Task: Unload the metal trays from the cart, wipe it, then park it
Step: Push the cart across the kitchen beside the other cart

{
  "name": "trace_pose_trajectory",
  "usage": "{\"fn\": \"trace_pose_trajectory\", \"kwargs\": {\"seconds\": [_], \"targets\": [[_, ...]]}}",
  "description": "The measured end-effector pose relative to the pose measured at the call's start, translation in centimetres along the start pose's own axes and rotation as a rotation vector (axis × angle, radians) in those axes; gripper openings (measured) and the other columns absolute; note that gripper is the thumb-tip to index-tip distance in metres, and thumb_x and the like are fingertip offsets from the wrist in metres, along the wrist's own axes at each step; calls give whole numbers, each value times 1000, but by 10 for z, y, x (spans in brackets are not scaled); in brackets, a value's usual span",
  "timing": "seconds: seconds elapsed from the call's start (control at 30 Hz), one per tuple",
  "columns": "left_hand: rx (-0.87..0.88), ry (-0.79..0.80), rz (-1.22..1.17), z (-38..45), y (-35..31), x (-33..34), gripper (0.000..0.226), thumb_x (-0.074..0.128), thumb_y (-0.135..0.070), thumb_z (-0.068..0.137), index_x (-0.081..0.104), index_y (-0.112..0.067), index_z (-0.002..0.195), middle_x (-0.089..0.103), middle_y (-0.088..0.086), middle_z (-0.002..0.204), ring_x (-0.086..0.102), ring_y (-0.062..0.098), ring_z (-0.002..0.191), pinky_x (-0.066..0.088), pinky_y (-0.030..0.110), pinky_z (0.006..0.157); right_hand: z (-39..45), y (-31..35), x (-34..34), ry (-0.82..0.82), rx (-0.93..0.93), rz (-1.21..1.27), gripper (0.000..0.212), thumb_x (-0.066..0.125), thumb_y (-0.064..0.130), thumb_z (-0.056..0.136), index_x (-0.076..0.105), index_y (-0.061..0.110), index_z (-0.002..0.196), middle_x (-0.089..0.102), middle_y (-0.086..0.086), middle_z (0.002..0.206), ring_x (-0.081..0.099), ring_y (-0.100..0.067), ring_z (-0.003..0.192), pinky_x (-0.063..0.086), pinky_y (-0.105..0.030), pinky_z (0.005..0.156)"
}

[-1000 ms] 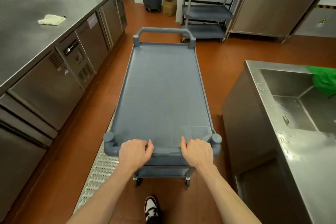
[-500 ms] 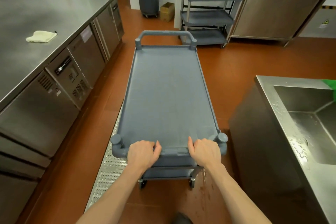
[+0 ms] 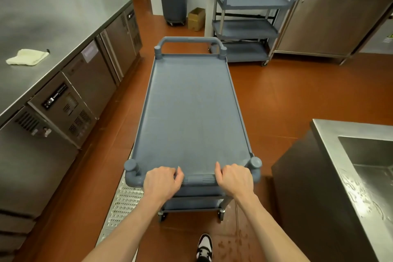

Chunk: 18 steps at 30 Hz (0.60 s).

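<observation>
The gray cart (image 3: 192,112) stands on the red floor (image 3: 282,95) with no trays on top, and both the left hand (image 3: 160,183) and the right hand (image 3: 235,179) have their grip curled tight around its near handle, so parking looks like the step now. Push slowly and evenly with both hands so it rolls straight toward the other gray cart (image 3: 248,27) far ahead. Left of the grip is a steel counter (image 3: 53,19) with a folded cloth (image 3: 26,57); right is a sink (image 3: 365,161), so keep between them.

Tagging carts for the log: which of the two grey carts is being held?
The near cart: left hand and right hand grip its handle. The other cart stands untouched by the wall.
</observation>
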<state>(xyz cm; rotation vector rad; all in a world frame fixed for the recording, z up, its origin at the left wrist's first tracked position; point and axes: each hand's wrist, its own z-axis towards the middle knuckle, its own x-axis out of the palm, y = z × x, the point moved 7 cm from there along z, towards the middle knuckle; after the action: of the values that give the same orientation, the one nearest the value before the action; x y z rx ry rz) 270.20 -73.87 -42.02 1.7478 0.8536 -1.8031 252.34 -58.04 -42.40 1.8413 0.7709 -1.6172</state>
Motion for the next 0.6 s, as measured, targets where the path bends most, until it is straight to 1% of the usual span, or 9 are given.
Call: {"fn": "trace_pose_trajectory", "kwargs": {"seconds": [0.07,0.13,0.2,0.27,0.33,0.4,0.47,0.6], "targets": [[-7,5,-1,28,-5,-1,62,26,-52,92,56,-17,51,65,6,52,68,34,53,40,29,48,28,-5,-7,-7,-11,-4,71,23,54,103,54,13,53,66,-2,59,66,-25,56,56,-38,56],[-6,3,7,57,-10,-3,64,21,-54,92,57,-17,54,67,6,56,69,33,58,42,30,51,57,-10,-12,-20,-30,0,70,25,53,103,51,13,52,66,-2,60,66,-26,57,55,-38,55],[-10,-4,13,86,-14,-5,65,15,-56,91,56,-18,57,69,5,61,70,32,62,44,31,53,86,-13,-20,-46,-48,7,70,27,53,104,53,12,53,67,-3,61,67,-27,58,53,-36,55],[-25,-8,10,116,-17,-6,67,17,-56,91,59,-16,58,68,6,59,70,33,61,41,31,52,118,-15,-27,-62,-61,6,68,30,51,105,57,12,57,71,-6,66,69,-31,63,49,-34,55],[-32,-5,12,143,-18,-8,65,22,-54,92,61,-16,57,67,6,56,69,33,59,39,30,51,146,-16,-31,-56,-66,17,66,31,51,105,58,13,58,73,-9,69,71,-34,66,48,-35,56],[-28,-2,18,169,-20,-8,63,25,-54,93,62,-16,59,68,6,59,70,33,61,42,31,52,171,-16,-33,-71,-70,29,65,31,51,103,52,14,54,72,-9,65,70,-34,63,49,-35,54],[-30,-9,25,198,-20,-10,63,26,-53,93,63,-16,59,69,6,59,70,33,61,42,31,52,200,-18,-37,-74,-71,28,64,30,51,102,46,14,52,70,-10,62,69,-34,59,49,-35,53],[-20,-6,46,253,-18,-12,63,27,-53,96,68,-18,65,72,5,65,72,30,66,46,31,55,254,-14,-45,-77,-94,35,66,30,51,104,50,14,53,70,-8,63,69,-31,59,51,-34,53]]}}
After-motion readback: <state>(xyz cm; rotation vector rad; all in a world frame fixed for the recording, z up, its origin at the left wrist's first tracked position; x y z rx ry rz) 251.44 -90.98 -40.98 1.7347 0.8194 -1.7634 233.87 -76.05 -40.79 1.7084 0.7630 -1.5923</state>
